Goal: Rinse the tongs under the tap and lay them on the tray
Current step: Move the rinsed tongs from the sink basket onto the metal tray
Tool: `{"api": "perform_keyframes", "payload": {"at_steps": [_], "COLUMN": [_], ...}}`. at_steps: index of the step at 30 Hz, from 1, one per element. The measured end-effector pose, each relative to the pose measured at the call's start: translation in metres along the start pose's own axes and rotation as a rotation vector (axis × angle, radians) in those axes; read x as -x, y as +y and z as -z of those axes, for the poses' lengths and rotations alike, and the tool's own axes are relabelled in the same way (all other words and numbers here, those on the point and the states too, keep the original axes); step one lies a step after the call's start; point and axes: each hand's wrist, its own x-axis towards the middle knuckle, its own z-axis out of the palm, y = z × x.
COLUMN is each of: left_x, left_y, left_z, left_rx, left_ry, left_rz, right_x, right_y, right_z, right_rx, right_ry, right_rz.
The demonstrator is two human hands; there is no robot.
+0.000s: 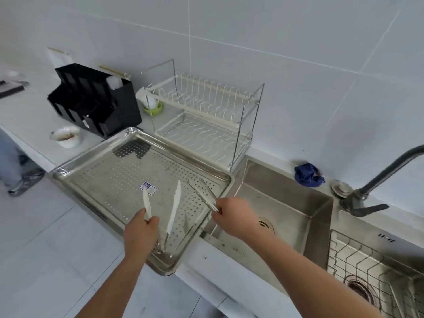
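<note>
Two pairs of tongs are being held over the tray (pixel 68 169). The left hand (pixel 141 232) is gripping the white-tipped tongs (pixel 174 203) near its front corner, and the right hand (pixel 231 214) is pinching the metal tongs (pixel 204 194) at its sink-side edge. Rinsing is probably done, leaving only the laying down.

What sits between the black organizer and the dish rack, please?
Between the black organizer and the dish rack stands a small green cup holding something white; the head view shows it.
</note>
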Motion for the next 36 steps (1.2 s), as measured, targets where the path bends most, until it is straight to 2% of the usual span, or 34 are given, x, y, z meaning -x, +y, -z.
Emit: {"api": "perform_keyframes", "payload": {"at_steps": [5,10,20,25,31,36], "left_x": [-0.025,-0.059,-0.119,-0.140,-0.145,-0.143], "left_y": [-0.007,-0.007,-0.033,-0.042,-0.025,-0.016], "left_z": [-0.001,-0.008,-0.010,-0.002,-0.019,-0.028], "left_rx": [-0.153,-0.409,-0.571,-0.648,-0.764,-0.758], "left_ry": [-0.004,-0.072,-0.204,-0.187,-0.171,-0.217], "left_rz": [-0.007,-0.044,-0.113,-0.142,-0.413,-0.472], "right_x": [-0.050,-0.091,-0.146,-0.160,-0.161,-0.155], "right_y": [-0.011,-0.014,-0.043,-0.053,-0.049,-0.047], "right_z": [-0.010,-0.024,-0.057,-0.066,-0.074,-0.074], "right_rx": [0.077,0.185,0.303,0.247,0.097,0.059], "right_ry": [-0.049,-0.119,-0.203,-0.212,-0.145,-0.077], "right_rz": [0.059,0.067,-0.035,-0.056,-0.110,-0.139]}}
